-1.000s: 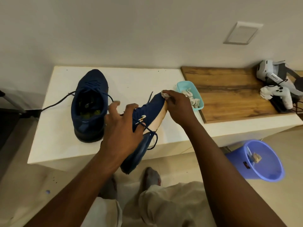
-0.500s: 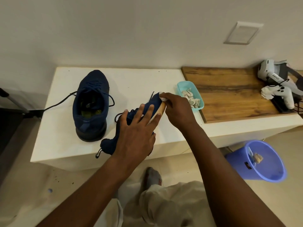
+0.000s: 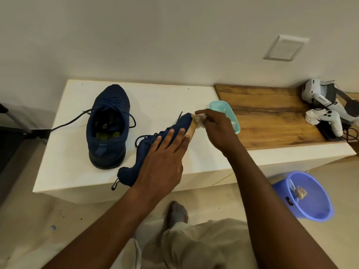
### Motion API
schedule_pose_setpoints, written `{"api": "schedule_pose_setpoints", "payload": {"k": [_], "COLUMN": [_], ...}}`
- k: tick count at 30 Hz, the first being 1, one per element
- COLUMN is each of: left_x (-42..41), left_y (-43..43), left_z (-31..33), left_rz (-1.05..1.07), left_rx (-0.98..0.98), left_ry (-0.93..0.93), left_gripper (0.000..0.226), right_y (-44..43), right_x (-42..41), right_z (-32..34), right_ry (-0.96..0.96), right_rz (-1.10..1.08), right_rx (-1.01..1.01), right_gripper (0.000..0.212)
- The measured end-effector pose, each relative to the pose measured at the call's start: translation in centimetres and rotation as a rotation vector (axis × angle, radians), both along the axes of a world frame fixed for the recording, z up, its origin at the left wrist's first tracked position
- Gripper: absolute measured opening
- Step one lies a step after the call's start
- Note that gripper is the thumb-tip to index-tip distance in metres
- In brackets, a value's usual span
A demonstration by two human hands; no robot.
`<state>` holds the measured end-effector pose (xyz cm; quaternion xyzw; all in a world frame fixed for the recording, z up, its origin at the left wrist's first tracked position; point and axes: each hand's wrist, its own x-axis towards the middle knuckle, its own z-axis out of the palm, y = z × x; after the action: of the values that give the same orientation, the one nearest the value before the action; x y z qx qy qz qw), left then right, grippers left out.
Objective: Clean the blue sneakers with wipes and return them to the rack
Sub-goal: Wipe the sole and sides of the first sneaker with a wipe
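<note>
Flat left hand (image 3: 163,158) pins the navy knit sneaker (image 3: 142,150); its toe, just beyond those fingertips (image 3: 171,131), meets the right hand (image 3: 219,131) pinching a white wipe (image 3: 199,119).

The sneaker (image 3: 138,159), held in the air a second ago, now lies near the table's (image 3: 68,162) front edge. The left hand (image 3: 163,158) presses flat on it instead of gripping.

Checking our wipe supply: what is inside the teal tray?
Inside the teal tray, a few pale scraps, likely wipes, show near its front end. The right hand covers much of it, so the amount is unclear.
</note>
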<state>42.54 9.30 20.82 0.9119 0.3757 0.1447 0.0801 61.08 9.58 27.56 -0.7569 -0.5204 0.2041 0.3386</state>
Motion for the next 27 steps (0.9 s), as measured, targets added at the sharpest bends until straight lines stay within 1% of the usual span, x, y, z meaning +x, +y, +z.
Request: {"api": "schedule_pose_setpoints", "payload": {"k": [2, 4, 5, 6, 8, 10, 11, 15, 17, 18, 20, 21, 22, 25, 27], "left_x": [0.1, 0.0, 0.0, 0.0, 0.0, 0.0, 0.0, -0.1, -0.2, -0.2, -0.1, -0.1, -0.1, -0.2, -0.1], "left_y": [0.0, 0.1, 0.2, 0.1, 0.1, 0.1, 0.1, 0.2, 0.2, 0.1, 0.0, 0.0, 0.0, 0.2, 0.1], "left_z": [-0.1, -0.1, -0.1, -0.1, -0.2, -0.3, -0.3, -0.3, -0.3, -0.3, -0.2, -0.2, -0.2, -0.2, -0.3], "left_rz": [-0.002, -0.004, -0.006, -0.007, -0.011, -0.018, -0.019, -0.023, -0.034, -0.038, -0.044, -0.043, -0.042, -0.031, -0.033], "left_rx": [-0.018, -0.047, -0.052, -0.052, -0.042, -0.036, -0.033, -0.041, -0.053, -0.049, -0.043, -0.045, -0.050, -0.057, -0.050], "left_ry": [-0.028, -0.058, -0.062, -0.057, -0.042, -0.033, -0.029, -0.030, -0.034, -0.033, -0.029, -0.028, -0.031, -0.045, -0.033], "left_gripper": [0.077, 0.082, 0.083, 0.083, 0.079, 0.077, 0.077, 0.078, 0.078, 0.078, 0.079, 0.079, 0.080, 0.082, 0.083], "right_y": [0.7, 1.0, 1.1, 1.2, 1.4, 1.5, 1.4, -0.3, -1.3, -1.7, -2.3, -2.3, -2.0, 0.1, 1.6], "right_x": [-0.7, -1.4, -1.6, -1.7, -1.7, -1.4, -1.2, -1.1, -1.2, -1.1, -0.7, -0.4, -0.1, 0.8, 0.3], "right_z": [-0.7, -1.3, -1.6, -1.8, -1.9, -2.0, -2.0, -1.0, 0.1, 0.7, 2.0, 2.4, 2.5, 1.5, 0.6], "right_ry": [-0.062, -0.094, -0.097, -0.083, -0.023, -0.025, -0.054, -0.232, -0.321, -0.342, -0.317, -0.296, -0.286, -0.287, -0.294], "right_rz": [0.047, 0.036, 0.022, 0.004, -0.065, -0.125, -0.121, 0.041, 0.148, 0.202, 0.282, 0.286, 0.251, 0.053, 0.034], "right_rx": [-0.063, -0.079, -0.066, -0.037, 0.031, 0.048, 0.038, -0.037, -0.120, -0.178, -0.270, -0.264, -0.211, 0.023, 0.019], "right_gripper": [0.024, 0.031, 0.034, 0.032, 0.023, 0.027, 0.030, 0.031, 0.032, 0.031, 0.029, 0.030, 0.030, 0.028, 0.026]}}
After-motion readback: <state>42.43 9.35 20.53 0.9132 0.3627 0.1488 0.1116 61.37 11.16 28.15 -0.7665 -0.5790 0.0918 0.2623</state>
